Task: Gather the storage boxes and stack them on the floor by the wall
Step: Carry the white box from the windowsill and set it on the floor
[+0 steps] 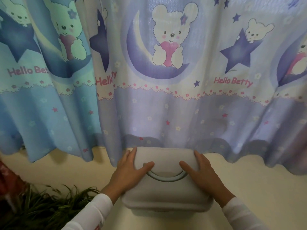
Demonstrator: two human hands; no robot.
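A pale grey storage box (167, 193) with a curved handle set into its lid sits low in the middle of the view, on the cream floor, its far edge close to the curtain. My left hand (131, 170) grips the box's left side, thumb lying on the lid beside the handle. My right hand (201, 171) holds the right side the same way. Both arms wear white sleeves. What lies under the box is hidden.
A blue and lilac curtain (166, 105) printed with bears, moons and stars hangs across the whole background, its hem just above the cream floor (259, 185). A green leafy plant (44, 205) stands at the lower left, beside something red at the left edge.
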